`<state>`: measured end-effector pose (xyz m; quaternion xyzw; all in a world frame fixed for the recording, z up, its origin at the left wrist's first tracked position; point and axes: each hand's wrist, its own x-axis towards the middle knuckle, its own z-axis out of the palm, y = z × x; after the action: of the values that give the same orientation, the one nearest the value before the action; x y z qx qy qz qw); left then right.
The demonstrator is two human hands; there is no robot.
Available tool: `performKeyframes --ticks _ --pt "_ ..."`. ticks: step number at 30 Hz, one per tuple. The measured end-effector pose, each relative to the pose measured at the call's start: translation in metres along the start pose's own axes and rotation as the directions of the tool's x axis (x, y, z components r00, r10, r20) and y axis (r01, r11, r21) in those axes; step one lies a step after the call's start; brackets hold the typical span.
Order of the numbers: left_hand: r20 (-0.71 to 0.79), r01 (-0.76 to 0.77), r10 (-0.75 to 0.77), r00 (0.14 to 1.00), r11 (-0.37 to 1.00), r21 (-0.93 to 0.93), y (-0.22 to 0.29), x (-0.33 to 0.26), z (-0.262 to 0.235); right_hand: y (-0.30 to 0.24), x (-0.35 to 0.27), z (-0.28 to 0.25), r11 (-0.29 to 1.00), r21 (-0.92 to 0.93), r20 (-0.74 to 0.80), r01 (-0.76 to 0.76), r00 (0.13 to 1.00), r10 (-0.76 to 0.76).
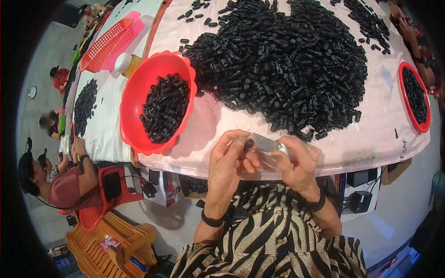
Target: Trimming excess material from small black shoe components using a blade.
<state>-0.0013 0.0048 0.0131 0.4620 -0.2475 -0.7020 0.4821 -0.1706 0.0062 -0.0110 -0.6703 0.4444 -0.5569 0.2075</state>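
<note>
Between the thumb and fingers of my left hand (225, 160) is a small black plastic piece (249, 144). My right hand (300, 164) grips a flat metal blade (264, 142) with a shiny silver-wrapped end, its thumb pressed on that end. The blade reaches left toward the black piece; whether the two touch I cannot tell. Both hands are above the front edge of the pink cloth-covered table (208, 132). Just beyond them lies a large heap of similar black plastic pieces (287, 69).
Left of the heap stands a red scalloped bowl (132, 104) partly filled with black pieces. A white-lidded jar (124, 63) and a red perforated basket (109, 44) are behind it. Another red bowl (427, 121) sits far right. A person (69, 187) works at the left beside a red chair (113, 185).
</note>
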Motion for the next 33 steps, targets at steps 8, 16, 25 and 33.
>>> performKeyframes --ticks 8,16,25,33 --pt "0.052 -0.034 0.040 0.998 0.993 -0.110 -0.003 0.000 0.001 0.000 -0.002 0.006 0.983 -0.148 0.131 0.111 0.987 -0.091" --pt "0.114 0.018 -0.006 0.993 0.994 -0.106 0.000 -0.005 -0.005 -0.001 -0.001 0.006 0.983 -0.168 0.120 0.074 0.991 -0.055" --pt "0.091 0.067 -0.059 0.994 0.994 -0.086 0.004 -0.003 -0.004 -0.001 -0.002 -0.027 0.987 -0.140 -0.085 -0.078 0.994 0.066" --pt "0.088 0.070 -0.059 0.994 0.990 -0.123 -0.001 0.007 0.001 0.011 -0.005 -0.028 0.985 -0.107 -0.089 -0.134 0.988 0.125"
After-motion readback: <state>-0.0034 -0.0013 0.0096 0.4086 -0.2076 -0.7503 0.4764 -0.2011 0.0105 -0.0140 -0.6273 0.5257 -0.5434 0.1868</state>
